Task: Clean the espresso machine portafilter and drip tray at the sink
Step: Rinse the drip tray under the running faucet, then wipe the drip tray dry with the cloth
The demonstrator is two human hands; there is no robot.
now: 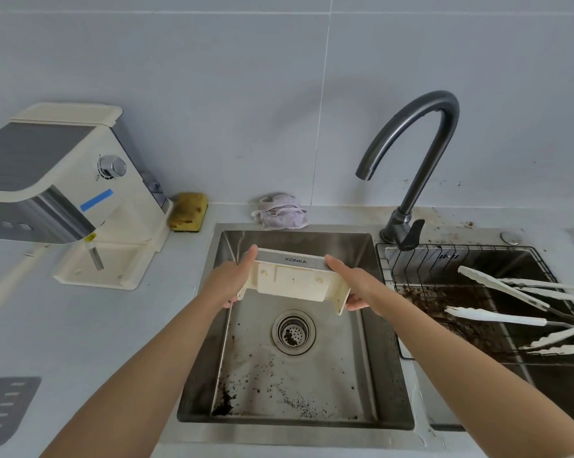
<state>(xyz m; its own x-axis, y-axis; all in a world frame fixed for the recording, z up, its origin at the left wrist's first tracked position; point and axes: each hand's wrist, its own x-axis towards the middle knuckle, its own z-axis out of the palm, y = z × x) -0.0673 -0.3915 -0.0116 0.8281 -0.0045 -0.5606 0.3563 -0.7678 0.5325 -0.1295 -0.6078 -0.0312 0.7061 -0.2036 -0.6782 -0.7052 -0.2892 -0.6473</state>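
I hold the cream drip tray (292,282) over the steel sink (388,325), turned so its underside faces me and its silver front strip points away. My left hand (229,279) grips its left end and my right hand (351,282) grips its right end. Coffee grounds speckle the sink floor around the drain strainer (293,331). The espresso machine (64,186) stands on the counter at left with its tray bay bare. The dark tray grille (4,408) lies at the lower left. No portafilter is in sight.
A dark gooseneck faucet (417,153) arches behind the sink's right corner, not running. A yellow sponge (188,211) and a crumpled cloth (280,211) lie on the back ledge. A wire rack (391,269) with several white tongs (500,289) and grounds sits at right.
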